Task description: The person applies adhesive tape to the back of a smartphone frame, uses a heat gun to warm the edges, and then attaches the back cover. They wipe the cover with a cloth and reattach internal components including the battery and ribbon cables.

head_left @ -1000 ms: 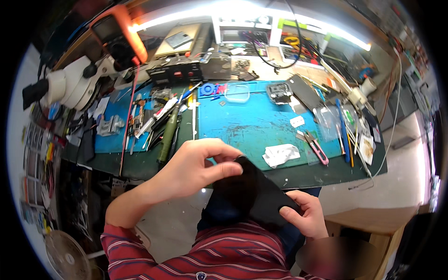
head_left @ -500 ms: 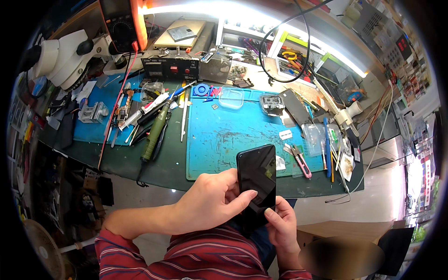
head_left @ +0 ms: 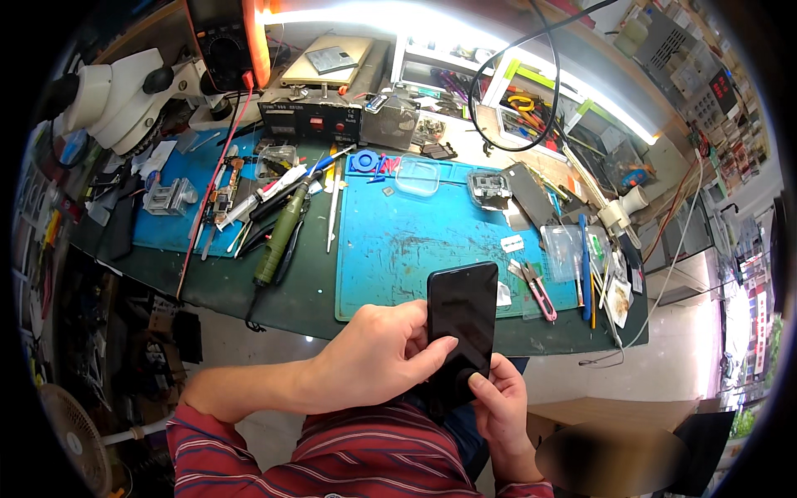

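Observation:
A black smartphone (head_left: 465,307) with a dark, glossy screen is held upright and slightly tilted in front of the bench's near edge. My left hand (head_left: 386,353) grips its left side, the thumb lying across the screen and the other fingers curled at the edge and partly hidden behind. My right hand (head_left: 501,397) holds the lower right corner, thumb pressed on the front and fingers behind. Beyond the phone lies a scratched blue work mat (head_left: 398,249). Pink-handled snips (head_left: 540,290) rest on the mat to the right of the phone.
A green pen-shaped tool (head_left: 278,241) lies left of the mat among tweezers and syringes. A clear plastic box (head_left: 417,176) sits at the mat's far edge. A microscope (head_left: 116,95) and a multimeter (head_left: 222,41) stand back left. A black cable (head_left: 473,100) loops overhead.
The view has shifted slightly, so the bench sits a little further right and lower. The phone stays in both hands, and my right thumb has moved slightly inward on its front.

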The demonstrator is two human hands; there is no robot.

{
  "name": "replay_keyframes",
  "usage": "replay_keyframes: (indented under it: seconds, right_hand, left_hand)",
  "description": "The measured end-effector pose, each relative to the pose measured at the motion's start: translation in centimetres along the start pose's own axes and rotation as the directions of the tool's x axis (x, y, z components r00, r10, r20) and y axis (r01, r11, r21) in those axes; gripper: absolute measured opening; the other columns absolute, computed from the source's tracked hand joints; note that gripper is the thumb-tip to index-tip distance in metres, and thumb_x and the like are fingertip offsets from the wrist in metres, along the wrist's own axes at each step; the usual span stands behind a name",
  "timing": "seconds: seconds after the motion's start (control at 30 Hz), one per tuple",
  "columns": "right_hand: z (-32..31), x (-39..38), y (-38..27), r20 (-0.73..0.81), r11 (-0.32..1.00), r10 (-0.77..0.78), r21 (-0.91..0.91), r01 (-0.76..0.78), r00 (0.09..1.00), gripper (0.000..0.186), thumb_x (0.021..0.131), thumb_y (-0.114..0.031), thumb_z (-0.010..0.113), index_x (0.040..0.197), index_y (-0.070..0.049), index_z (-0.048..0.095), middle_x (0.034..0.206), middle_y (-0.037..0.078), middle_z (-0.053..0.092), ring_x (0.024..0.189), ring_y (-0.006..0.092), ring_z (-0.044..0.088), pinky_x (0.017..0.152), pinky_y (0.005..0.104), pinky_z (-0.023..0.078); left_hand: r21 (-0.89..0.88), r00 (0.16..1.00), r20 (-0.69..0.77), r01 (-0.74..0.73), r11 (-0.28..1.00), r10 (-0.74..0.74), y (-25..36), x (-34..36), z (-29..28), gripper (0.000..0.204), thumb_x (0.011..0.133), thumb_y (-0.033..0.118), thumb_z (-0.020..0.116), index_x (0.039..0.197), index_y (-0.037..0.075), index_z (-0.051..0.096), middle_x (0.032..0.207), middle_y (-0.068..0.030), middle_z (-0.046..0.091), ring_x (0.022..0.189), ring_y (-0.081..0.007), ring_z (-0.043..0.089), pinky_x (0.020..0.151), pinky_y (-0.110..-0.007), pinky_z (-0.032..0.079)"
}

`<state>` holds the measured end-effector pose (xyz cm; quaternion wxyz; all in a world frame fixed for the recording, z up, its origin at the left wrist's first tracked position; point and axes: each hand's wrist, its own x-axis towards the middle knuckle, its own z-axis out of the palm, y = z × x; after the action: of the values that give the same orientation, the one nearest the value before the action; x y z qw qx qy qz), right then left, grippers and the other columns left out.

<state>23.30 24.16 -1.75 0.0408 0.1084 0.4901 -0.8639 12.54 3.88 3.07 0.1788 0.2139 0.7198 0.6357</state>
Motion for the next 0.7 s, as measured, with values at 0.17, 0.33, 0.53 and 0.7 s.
replay_keyframes:
  seconds: [0.17,0.33,0.53,0.7]
  right_hand:
    - [0.1,-0.5,0.4,0.001,0.954,-0.189,-0.236,0.184,0.982,0.026,0.097,0.001,0.063,0.122,0.003,0.058,0.107,0.005,0.068,0.092,0.0063,0.060,0.081,0.0219,0.048]
    - [0.1,-0.9,1.0,0.061,0.919,-0.239,-0.308,0.246,0.969,0.025,0.100,-0.003,0.064,0.123,0.002,0.057,0.105,0.006,0.069,0.091,0.0069,0.062,0.080,0.0219,0.049]
    - [0.4,-1.0,1.6,0.089,0.932,-0.206,-0.284,0.223,0.975,0.025,0.100,-0.003,0.064,0.123,0.002,0.058,0.106,0.006,0.070,0.093,0.0072,0.063,0.081,0.0218,0.050]
    - [0.5,-1.5,1.7,0.092,0.937,-0.168,-0.294,0.188,0.981,0.023,0.100,-0.002,0.064,0.122,0.003,0.059,0.104,0.005,0.071,0.092,0.0056,0.063,0.079,0.0204,0.050]
  left_hand:
    - [0.260,0.977,0.007,-0.207,0.943,0.212,0.4,-0.1,-0.6,0.028,0.092,0.021,0.076,0.105,0.000,0.064,0.076,-0.0138,0.071,0.064,-0.0210,0.072,0.056,-0.034,0.054]
    - [0.039,0.919,-0.184,-0.348,0.937,0.349,0.7,0.3,-0.1,0.035,0.092,0.013,0.077,0.123,0.003,0.066,0.089,-0.0113,0.075,0.074,-0.0137,0.073,0.062,-0.028,0.058]
    - [-0.009,0.974,-0.152,-0.169,0.986,0.166,1.4,-0.5,-0.5,0.026,0.092,0.003,0.073,0.118,-0.003,0.069,0.093,-0.0048,0.076,0.077,-0.0032,0.068,0.064,-0.018,0.055]
    - [0.037,0.962,-0.218,-0.161,0.986,0.165,0.7,-0.4,-0.5,0.025,0.092,0.012,0.077,0.111,-0.002,0.072,0.069,-0.0010,0.068,0.060,-0.0004,0.056,0.051,-0.021,0.044]
